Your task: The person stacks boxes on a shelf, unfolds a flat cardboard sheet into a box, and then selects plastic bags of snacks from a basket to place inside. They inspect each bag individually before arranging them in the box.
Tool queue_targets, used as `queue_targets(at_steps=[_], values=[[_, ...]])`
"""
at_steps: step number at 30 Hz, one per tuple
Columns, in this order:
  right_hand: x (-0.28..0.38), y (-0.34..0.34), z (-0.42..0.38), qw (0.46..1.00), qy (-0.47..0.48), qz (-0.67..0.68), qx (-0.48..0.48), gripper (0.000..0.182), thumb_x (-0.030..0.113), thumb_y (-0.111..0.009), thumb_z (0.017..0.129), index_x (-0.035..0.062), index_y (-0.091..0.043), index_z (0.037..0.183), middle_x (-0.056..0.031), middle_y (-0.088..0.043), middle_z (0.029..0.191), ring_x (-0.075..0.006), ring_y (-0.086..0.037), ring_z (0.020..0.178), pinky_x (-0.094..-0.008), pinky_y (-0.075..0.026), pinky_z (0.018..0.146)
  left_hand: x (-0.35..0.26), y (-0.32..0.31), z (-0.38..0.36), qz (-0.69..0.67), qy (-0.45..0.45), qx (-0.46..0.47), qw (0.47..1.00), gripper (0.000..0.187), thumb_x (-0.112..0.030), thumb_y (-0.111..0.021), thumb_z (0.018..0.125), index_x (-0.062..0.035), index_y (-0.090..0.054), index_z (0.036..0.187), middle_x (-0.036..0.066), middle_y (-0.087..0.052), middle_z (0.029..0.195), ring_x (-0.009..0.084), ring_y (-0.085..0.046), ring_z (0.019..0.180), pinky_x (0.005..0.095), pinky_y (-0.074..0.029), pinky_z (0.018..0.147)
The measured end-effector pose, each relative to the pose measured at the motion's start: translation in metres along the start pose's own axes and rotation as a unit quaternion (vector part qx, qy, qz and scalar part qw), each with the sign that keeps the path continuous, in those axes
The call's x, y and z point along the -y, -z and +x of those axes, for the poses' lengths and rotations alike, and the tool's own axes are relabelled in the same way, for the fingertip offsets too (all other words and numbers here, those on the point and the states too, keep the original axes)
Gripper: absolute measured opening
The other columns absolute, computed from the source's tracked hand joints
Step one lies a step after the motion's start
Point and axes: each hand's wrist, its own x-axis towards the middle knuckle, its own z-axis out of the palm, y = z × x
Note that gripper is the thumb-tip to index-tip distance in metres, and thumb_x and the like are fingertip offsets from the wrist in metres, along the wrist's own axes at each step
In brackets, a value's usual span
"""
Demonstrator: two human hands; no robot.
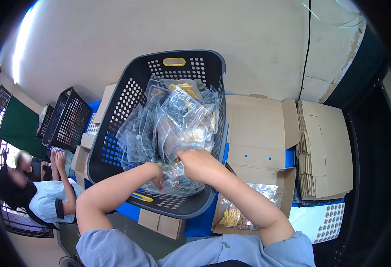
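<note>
A large black basket (135,95) with yellow handle grips holds many clear patterned pouches (139,129) with snacks inside. My left hand (154,175) reaches down among the pouches near the basket's front side, its fingers partly hidden. To its right, my right hand (193,163) is closed at the edge of a pouch (188,129) with pale contents. What exactly its fingertips grip is hidden. Between the hands lies a pouch with small colourful pieces.
An open cardboard box (286,191) with filled pouches stands right of the basket. Flattened cartons (326,151) are stacked farther right, near a sheet of round stickers (331,222). More black baskets (70,120) and a co-worker (53,198) are at the left.
</note>
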Motion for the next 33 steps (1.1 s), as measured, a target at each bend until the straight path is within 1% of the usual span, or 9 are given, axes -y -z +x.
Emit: queue_targets(at_steps=[8, 12, 15, 21, 25, 26, 29, 31, 33], values=[[-0.004, -0.006, 0.001, 1.0, 0.009, 0.008, -0.02, 0.026, 0.002, -0.048, 0.076, -0.0026, -0.06, 0.098, -0.0241, -0.064, 0.093, -0.0399, -0.063, 0.086, -0.0463, -0.049, 0.077, -0.005, 0.007, -0.026, -0.01, 0.083, -0.176, 0.981, 0.075, -0.037, -0.084, 0.062, -0.0149, -0.053, 0.127, 0.013, -0.057, 0.125, 0.0281, -0.057, 0.114, 0.0436, -0.045, 0.091], [-0.005, -0.007, 0.001, 0.999, 0.011, 0.016, -0.033, 0.024, 0.003, -0.048, 0.077, -0.0026, -0.06, 0.097, -0.0242, -0.064, 0.092, -0.0401, -0.062, 0.086, -0.0465, -0.049, 0.076, 0.005, 0.024, -0.041, 0.0, 0.119, -0.218, 0.969, 0.047, -0.02, -0.08, 0.065, -0.01, -0.067, 0.109, 0.009, -0.068, 0.107, 0.0239, -0.066, 0.098, 0.0375, -0.053, 0.075], [-0.004, -0.006, 0.001, 0.999, 0.012, 0.02, -0.035, 0.021, 0.006, -0.049, 0.079, -0.0026, -0.06, 0.095, -0.0242, -0.064, 0.09, -0.0404, -0.062, 0.085, -0.0469, -0.049, 0.075, 0.017, 0.027, -0.042, -0.068, 0.079, -0.372, 0.922, 0.029, -0.017, -0.075, 0.065, -0.0118, -0.065, 0.092, 0.009, -0.069, 0.088, 0.0257, -0.066, 0.09, 0.0415, -0.052, 0.072], [-0.002, -0.005, 0.002, 0.999, 0.007, 0.034, -0.031, 0.018, 0.014, -0.05, 0.086, -0.0014, -0.059, 0.089, -0.0234, -0.063, 0.085, -0.0408, -0.062, 0.08, -0.0482, -0.048, 0.072, 0.008, 0.036, -0.067, 0.049, 0.13, -0.714, 0.686, 0.02, 0.002, -0.062, 0.066, -0.0091, -0.063, 0.082, 0.011, -0.065, 0.077, 0.0295, -0.066, 0.079, 0.0412, -0.051, 0.067], [-0.001, -0.005, 0.001, 0.999, 0.002, 0.039, -0.035, 0.019, 0.016, -0.05, 0.088, -0.0005, -0.059, 0.089, -0.0226, -0.063, 0.084, -0.0408, -0.062, 0.079, -0.0484, -0.048, 0.072, 0.003, 0.038, -0.056, -0.083, 0.057, -0.48, 0.872, 0.011, -0.004, -0.067, 0.063, -0.0077, -0.067, 0.073, 0.016, -0.066, 0.083, 0.0322, -0.066, 0.079, 0.0408, -0.053, 0.069], [-0.001, -0.005, 0.001, 0.999, 0.001, 0.038, -0.035, 0.019, 0.016, -0.05, 0.088, -0.0005, -0.059, 0.089, -0.0226, -0.063, 0.084, -0.0408, -0.062, 0.079, -0.0484, -0.048, 0.072, -0.001, 0.038, -0.057, -0.083, 0.056, -0.48, 0.871, 0.011, -0.004, -0.067, 0.063, -0.0077, -0.067, 0.073, 0.016, -0.066, 0.083, 0.0322, -0.066, 0.079, 0.0408, -0.053, 0.069], [-0.002, -0.005, 0.0, 0.998, 0.009, 0.04, -0.039, 0.021, 0.017, -0.049, 0.088, -0.001, -0.059, 0.089, -0.0227, -0.063, 0.083, -0.0407, -0.062, 0.078, -0.0485, -0.048, 0.072, -0.011, 0.036, -0.06, -0.13, -0.006, -0.338, 0.932, 0.044, -0.01, -0.08, 0.059, -0.0092, -0.071, 0.102, 0.014, -0.069, 0.097, 0.027, -0.066, 0.094, 0.035, -0.052, 0.081], [-0.001, -0.003, 0.001, 0.999, 0.002, 0.044, -0.032, 0.022, 0.018, -0.05, 0.088, -0.0015, -0.059, 0.089, -0.023, -0.063, 0.083, -0.0406, -0.062, 0.078, -0.0483, -0.048, 0.071, -0.006, 0.031, -0.051, -0.187, -0.122, -0.08, 0.971, 0.084, -0.027, -0.084, 0.057, -0.0139, -0.052, 0.134, 0.014, -0.066, 0.11, 0.0291, -0.06, 0.108, 0.0365, -0.046, 0.092], [-0.001, -0.005, 0.002, 0.998, 0.007, 0.046, -0.031, 0.022, 0.018, -0.05, 0.088, -0.0016, -0.059, 0.089, -0.0231, -0.063, 0.083, -0.0406, -0.062, 0.078, -0.0482, -0.048, 0.071, -0.016, 0.023, -0.043, -0.151, -0.126, -0.047, 0.979, 0.097, -0.035, -0.084, 0.056, -0.0153, -0.041, 0.14, 0.015, -0.06, 0.121, 0.0304, -0.054, 0.116, 0.0375, -0.041, 0.098]])
